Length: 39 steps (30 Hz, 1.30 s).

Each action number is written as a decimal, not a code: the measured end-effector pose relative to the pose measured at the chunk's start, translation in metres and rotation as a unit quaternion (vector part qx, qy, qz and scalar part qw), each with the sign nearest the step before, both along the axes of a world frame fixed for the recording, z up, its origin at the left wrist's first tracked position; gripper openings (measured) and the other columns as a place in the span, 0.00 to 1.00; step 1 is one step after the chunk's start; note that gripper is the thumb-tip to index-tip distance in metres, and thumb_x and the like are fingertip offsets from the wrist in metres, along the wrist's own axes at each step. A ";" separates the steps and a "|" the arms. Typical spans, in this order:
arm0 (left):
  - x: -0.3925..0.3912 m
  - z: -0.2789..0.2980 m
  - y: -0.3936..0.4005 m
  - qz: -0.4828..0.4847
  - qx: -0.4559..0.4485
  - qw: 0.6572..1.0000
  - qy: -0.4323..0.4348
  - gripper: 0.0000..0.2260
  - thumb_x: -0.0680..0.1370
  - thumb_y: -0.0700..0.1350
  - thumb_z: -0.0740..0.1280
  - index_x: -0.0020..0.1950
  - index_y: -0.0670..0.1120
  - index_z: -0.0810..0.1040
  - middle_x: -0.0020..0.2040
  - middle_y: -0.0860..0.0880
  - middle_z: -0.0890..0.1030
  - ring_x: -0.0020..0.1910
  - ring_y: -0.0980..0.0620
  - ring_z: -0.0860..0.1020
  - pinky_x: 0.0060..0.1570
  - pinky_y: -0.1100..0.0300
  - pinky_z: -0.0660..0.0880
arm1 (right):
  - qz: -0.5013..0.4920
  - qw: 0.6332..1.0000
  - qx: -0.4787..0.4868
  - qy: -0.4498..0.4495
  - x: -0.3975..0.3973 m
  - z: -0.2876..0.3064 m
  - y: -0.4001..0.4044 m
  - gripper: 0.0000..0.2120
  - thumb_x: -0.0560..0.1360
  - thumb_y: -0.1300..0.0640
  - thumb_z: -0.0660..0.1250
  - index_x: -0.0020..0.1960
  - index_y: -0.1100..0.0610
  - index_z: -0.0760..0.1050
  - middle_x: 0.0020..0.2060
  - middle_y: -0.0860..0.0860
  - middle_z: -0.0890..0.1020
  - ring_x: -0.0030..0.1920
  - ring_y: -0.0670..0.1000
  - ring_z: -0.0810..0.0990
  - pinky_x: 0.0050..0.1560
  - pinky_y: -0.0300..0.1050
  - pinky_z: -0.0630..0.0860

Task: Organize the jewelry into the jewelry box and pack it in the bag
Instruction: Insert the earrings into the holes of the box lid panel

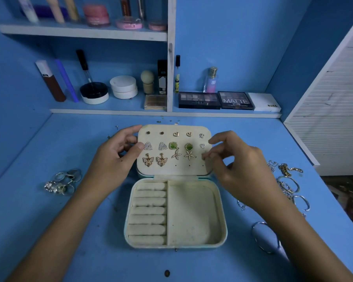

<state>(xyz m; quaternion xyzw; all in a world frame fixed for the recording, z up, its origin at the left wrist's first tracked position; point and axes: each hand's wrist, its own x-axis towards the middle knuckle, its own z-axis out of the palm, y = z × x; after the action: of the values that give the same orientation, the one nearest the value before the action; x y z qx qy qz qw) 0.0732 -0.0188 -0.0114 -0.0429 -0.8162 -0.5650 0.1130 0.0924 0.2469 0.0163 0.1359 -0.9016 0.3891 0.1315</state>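
box (194, 218) open on desk (49, 231), centre. left hand (118, 157) grips lid panel (171, 168) edge. right hand (238, 165) pinches at panel's right edge; item too small to tell. earrings (161, 159) light, fiddly: take by post. rings (63, 183) left, bracelets (289, 186) right, loose.

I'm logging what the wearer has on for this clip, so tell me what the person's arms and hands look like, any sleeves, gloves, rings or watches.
Both forearms are bare as far as the frame shows; no sleeves are visible. The left hand and right hand wear no gloves, and no rings, watch or bracelet show on them. Fingernails look short and unpainted.
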 end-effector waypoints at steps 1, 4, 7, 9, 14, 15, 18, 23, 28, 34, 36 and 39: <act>0.002 0.003 0.000 -0.001 0.002 1.000 0.006 0.17 0.79 0.38 0.68 0.63 0.57 0.77 0.47 0.56 0.83 0.51 0.53 0.81 0.59 0.51 0.77 | -0.019 0.999 -0.027 -0.011 0.006 0.003 -0.002 0.09 0.76 0.61 0.66 0.52 0.48 0.73 0.38 0.40 0.84 0.42 0.42 0.82 0.43 0.43 0.78; 0.007 0.010 0.001 -0.003 -0.001 1.000 0.019 0.18 0.79 0.39 0.68 0.61 0.60 0.76 0.46 0.56 0.82 0.51 0.53 0.81 0.58 0.53 0.77 | -0.062 0.990 -0.113 -0.050 0.027 0.005 -0.012 0.10 0.77 0.61 0.65 0.50 0.46 0.71 0.39 0.38 0.84 0.43 0.39 0.83 0.42 0.39 0.78; 0.010 0.016 0.001 -0.007 -0.011 1.000 0.028 0.17 0.79 0.40 0.68 0.59 0.62 0.76 0.46 0.56 0.82 0.51 0.54 0.81 0.57 0.55 0.76 | -0.085 0.976 -0.188 -0.069 0.041 0.000 -0.025 0.11 0.78 0.60 0.64 0.50 0.44 0.70 0.43 0.40 0.85 0.45 0.40 0.84 0.45 0.43 0.79; 0.012 0.018 0.001 -0.008 -0.021 0.999 0.034 0.18 0.79 0.40 0.68 0.58 0.64 0.75 0.46 0.57 0.82 0.51 0.55 0.81 0.56 0.57 0.75 | -0.097 0.973 -0.198 -0.068 0.047 -0.002 -0.033 0.12 0.78 0.60 0.65 0.52 0.43 0.69 0.47 0.40 0.85 0.45 0.39 0.83 0.45 0.41 0.79; 0.013 0.019 0.001 -0.006 -0.023 0.999 0.037 0.18 0.79 0.40 0.68 0.57 0.65 0.76 0.46 0.55 0.82 0.50 0.55 0.81 0.56 0.57 0.74 | -0.103 0.969 -0.209 -0.081 0.052 -0.005 -0.042 0.16 0.78 0.61 0.65 0.53 0.40 0.67 0.51 0.40 0.83 0.44 0.36 0.81 0.42 0.28 0.73; 0.014 0.018 0.000 -0.005 -0.024 0.999 0.037 0.18 0.79 0.41 0.68 0.57 0.65 0.76 0.47 0.54 0.82 0.51 0.55 0.81 0.56 0.56 0.75 | -0.106 0.969 -0.207 -0.080 0.053 -0.005 -0.043 0.17 0.78 0.62 0.65 0.53 0.39 0.66 0.51 0.40 0.83 0.44 0.35 0.81 0.42 0.27 0.72; 0.014 0.018 0.001 -0.002 -0.026 0.999 0.039 0.18 0.79 0.41 0.68 0.57 0.66 0.76 0.47 0.54 0.82 0.52 0.54 0.81 0.57 0.55 0.75 | -0.115 0.969 -0.205 -0.078 0.054 -0.004 -0.044 0.17 0.79 0.62 0.64 0.53 0.40 0.66 0.51 0.40 0.83 0.44 0.35 0.81 0.41 0.26 0.72; 0.019 0.018 0.001 -0.004 -0.026 0.999 0.046 0.17 0.79 0.41 0.68 0.58 0.64 0.75 0.47 0.56 0.83 0.51 0.56 0.80 0.55 0.59 0.73 | -0.120 0.969 -0.200 -0.087 0.056 -0.001 -0.046 0.17 0.79 0.62 0.64 0.53 0.39 0.65 0.53 0.38 0.82 0.44 0.35 0.80 0.42 0.27 0.71; 0.030 0.022 0.005 0.006 -0.034 0.997 0.063 0.17 0.79 0.41 0.68 0.58 0.64 0.74 0.47 0.58 0.83 0.52 0.56 0.80 0.52 0.64 0.72 | -0.116 0.957 -0.244 -0.102 0.061 0.004 -0.049 0.16 0.80 0.59 0.63 0.59 0.39 0.66 0.52 0.37 0.83 0.40 0.41 0.82 0.41 0.36 0.77; 0.050 0.024 0.009 0.023 -0.020 0.996 0.088 0.14 0.79 0.44 0.70 0.54 0.64 0.74 0.49 0.58 0.83 0.52 0.54 0.80 0.54 0.46 0.77 | -0.114 0.840 -0.496 -0.189 0.072 0.011 -0.052 0.21 0.79 0.56 0.67 0.68 0.42 0.67 0.52 0.43 0.86 0.51 0.42 0.84 0.60 0.45 0.78; 0.059 0.022 0.011 0.027 -0.011 0.995 0.092 0.12 0.78 0.47 0.70 0.51 0.65 0.74 0.50 0.59 0.82 0.53 0.54 0.80 0.56 0.47 0.77 | -0.107 0.784 -0.577 -0.202 0.077 0.016 -0.052 0.21 0.79 0.59 0.67 0.69 0.46 0.67 0.51 0.49 0.86 0.54 0.46 0.85 0.65 0.48 0.75; 0.071 0.020 0.012 0.025 -0.005 0.995 0.094 0.08 0.76 0.51 0.68 0.49 0.66 0.75 0.50 0.60 0.82 0.54 0.56 0.80 0.56 0.50 0.77 | -0.102 0.728 -0.643 -0.214 0.084 0.021 -0.051 0.22 0.79 0.58 0.67 0.70 0.50 0.67 0.53 0.55 0.86 0.54 0.50 0.85 0.66 0.51 0.75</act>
<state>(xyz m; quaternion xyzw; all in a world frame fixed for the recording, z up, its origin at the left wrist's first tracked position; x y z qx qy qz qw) 0.1440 -0.0069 0.0082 -0.0763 -0.8054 -0.5515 0.2035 0.1768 0.1963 0.0373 -0.1609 -0.4479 0.8790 0.0301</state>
